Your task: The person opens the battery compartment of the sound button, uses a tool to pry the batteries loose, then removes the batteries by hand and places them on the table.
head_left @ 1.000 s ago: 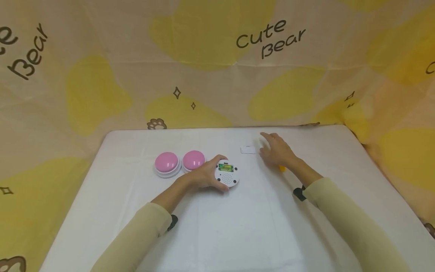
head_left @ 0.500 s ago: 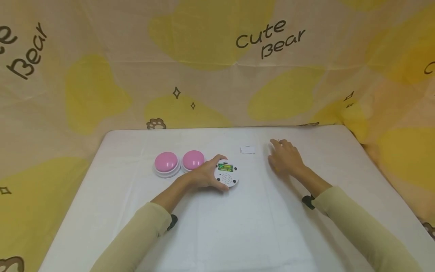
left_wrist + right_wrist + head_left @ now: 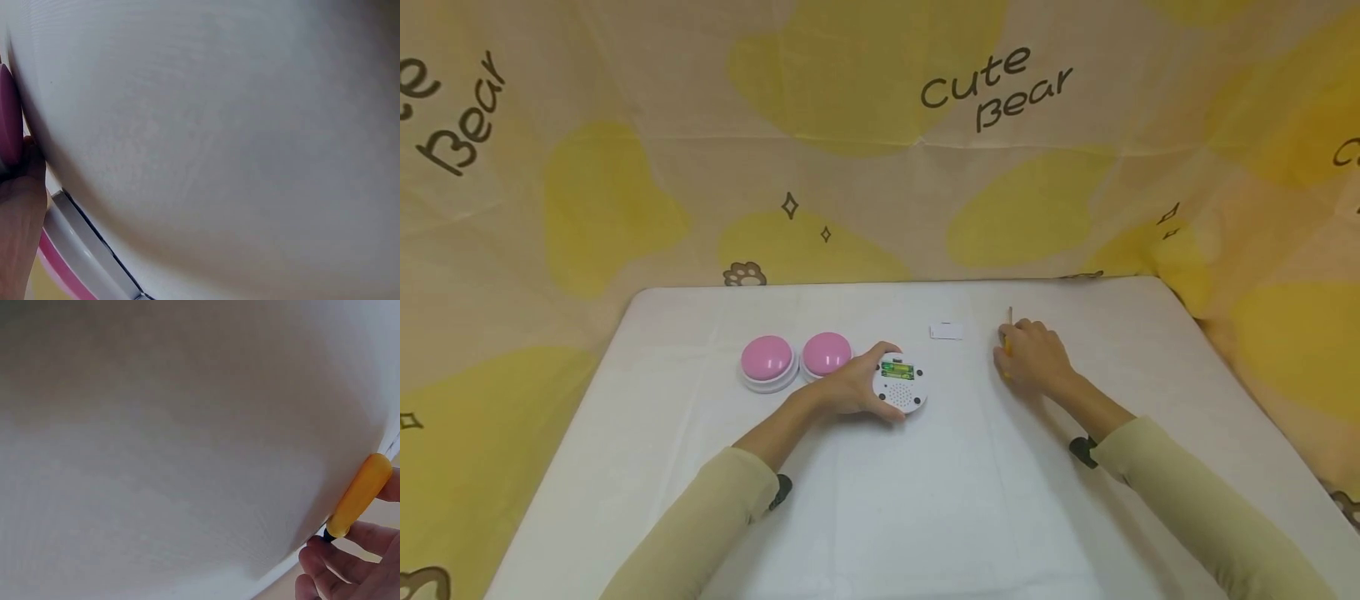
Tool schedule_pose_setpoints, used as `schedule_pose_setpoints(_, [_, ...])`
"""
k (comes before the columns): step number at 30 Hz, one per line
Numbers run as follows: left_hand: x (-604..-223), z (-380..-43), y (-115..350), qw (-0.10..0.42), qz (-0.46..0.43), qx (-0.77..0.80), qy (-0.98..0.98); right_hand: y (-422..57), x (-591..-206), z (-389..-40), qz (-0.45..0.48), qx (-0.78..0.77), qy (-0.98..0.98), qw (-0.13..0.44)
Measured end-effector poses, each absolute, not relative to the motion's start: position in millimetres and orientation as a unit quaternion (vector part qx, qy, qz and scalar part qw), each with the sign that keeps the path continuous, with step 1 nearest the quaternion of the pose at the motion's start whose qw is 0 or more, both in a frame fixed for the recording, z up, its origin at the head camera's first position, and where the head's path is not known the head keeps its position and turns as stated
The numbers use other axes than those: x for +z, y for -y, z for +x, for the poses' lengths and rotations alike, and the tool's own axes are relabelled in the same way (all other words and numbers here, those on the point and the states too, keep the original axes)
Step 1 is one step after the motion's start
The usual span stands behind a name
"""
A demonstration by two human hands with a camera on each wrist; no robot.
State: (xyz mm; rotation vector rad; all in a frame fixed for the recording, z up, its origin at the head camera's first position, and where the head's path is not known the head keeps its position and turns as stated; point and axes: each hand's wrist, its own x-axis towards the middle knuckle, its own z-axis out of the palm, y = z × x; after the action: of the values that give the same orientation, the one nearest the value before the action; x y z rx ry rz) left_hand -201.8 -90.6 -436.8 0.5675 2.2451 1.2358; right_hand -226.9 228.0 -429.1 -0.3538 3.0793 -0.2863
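In the head view my left hand [image 3: 850, 387] grips a round white button device [image 3: 902, 397] turned upside down, thumb and fingers around its rim. Its base shows speaker holes and an uncovered battery compartment holding two green batteries [image 3: 897, 371]. The device's pink dome [image 3: 9, 119] appears at the edge of the left wrist view. Over on the right, my right hand [image 3: 1036, 357] pinches a screwdriver whose yellow handle [image 3: 361, 494] is plain in the right wrist view. The thin shaft [image 3: 1010, 313] points away from me, and the fingers partly hide the handle.
Two more buttons, a left pink one [image 3: 767, 358] and a right pink one [image 3: 827, 354], stand dome up beside my left hand. A small white rectangular cover [image 3: 946, 331] lies between the hands, farther back. Behind the white table [image 3: 925, 517] hangs a patterned yellow cloth [image 3: 865, 200].
My right hand has moved right and slightly toward me, and its fingers have closed on the screwdriver. The left hand and the button device have stayed in place.
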Motion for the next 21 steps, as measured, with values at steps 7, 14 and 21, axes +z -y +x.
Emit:
schedule_pose_setpoints(7, [-436.1, -200.7, 90.9, 0.258, 0.209, 0.456, -0.826, -227.2, -428.4, -225.7, -0.121, -0.086, -0.989, 0.011])
schedule_pose_setpoints(14, [-436.0, -199.9, 89.8, 0.259, 0.207, 0.457, -0.826, -227.5, -430.9, -226.2, -0.122, -0.099, -0.987, 0.019])
schedule_pose_setpoints(21, [-435.4, -200.4, 90.3, 0.256, 0.204, 0.456, -0.828, -227.7, -433.0, -229.9, -0.136, -0.098, -0.986, 0.011])
